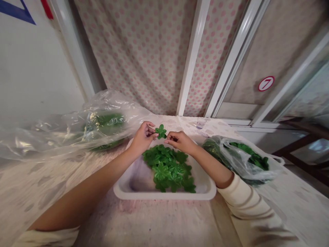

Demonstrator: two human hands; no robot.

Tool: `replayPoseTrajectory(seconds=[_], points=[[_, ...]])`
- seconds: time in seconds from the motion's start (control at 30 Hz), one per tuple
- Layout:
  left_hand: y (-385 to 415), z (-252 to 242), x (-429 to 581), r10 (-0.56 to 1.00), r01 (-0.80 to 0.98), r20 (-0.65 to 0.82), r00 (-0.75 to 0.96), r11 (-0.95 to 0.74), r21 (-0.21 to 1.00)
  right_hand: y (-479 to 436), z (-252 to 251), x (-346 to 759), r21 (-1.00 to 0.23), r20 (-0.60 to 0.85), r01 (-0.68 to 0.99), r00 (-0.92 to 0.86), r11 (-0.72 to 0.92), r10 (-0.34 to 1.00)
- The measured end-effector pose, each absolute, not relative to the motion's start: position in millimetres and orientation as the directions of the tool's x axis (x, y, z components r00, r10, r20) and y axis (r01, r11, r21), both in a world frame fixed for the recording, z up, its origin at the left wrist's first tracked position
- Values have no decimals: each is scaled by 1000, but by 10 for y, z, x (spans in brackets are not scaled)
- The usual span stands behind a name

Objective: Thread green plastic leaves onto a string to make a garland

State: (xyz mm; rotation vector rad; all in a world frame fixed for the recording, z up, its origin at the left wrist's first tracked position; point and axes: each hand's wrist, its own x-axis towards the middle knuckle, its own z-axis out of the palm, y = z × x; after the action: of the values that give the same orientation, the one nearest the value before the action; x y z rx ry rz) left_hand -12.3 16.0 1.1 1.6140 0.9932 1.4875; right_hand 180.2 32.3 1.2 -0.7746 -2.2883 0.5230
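Note:
Above the far part of a white tray (164,196), my left hand (144,137) pinches a green flower-shaped artificial leaf (160,131) between thumb and fingers. Closed in a pinch too, my right hand (181,141) has its fingertips at the leaf's lower right edge, where a small dark green bit shows. Whether that bit belongs to the same leaf or a second one I cannot tell. Below both hands, a heap of similar green leaves (167,168) lies in the tray, with shiny lobed petals overlapping.
To the left, a large clear plastic bag (64,132) holds green pieces. An open plastic bag (272,169) of dark green leaves (250,156) stands right of the tray. A small clear cup (200,122) sits at the back of the patterned tablecloth (38,185). A dotted curtain (144,51) hangs behind.

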Motion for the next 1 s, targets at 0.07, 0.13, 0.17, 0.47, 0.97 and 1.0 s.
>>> replayPoseTrajectory(seconds=[0.07, 0.13, 0.17, 0.47, 0.97, 1.0], points=[[150, 22, -114, 894, 59, 447, 40, -449, 892, 346, -4, 1804, -548, 443, 407, -599, 730, 667], [147, 28, -111, 896, 54, 444, 32, -445, 894, 373, -24, 1805, -561, 423, 413, -602, 717, 677], [147, 28, -112, 897, 53, 441, 28, -442, 895, 387, -35, 1807, -566, 419, 411, -603, 715, 679], [102, 34, -103, 913, 34, 385, 134, -392, 919, 444, -76, 1816, -522, 514, 405, -553, 751, 656], [102, -8, -117, 899, 88, 370, 235, -399, 913, 385, -21, 1812, -514, 457, 375, -642, 771, 616], [100, -5, -116, 900, 93, 367, 236, -397, 913, 387, -24, 1813, -516, 457, 372, -643, 772, 615]])
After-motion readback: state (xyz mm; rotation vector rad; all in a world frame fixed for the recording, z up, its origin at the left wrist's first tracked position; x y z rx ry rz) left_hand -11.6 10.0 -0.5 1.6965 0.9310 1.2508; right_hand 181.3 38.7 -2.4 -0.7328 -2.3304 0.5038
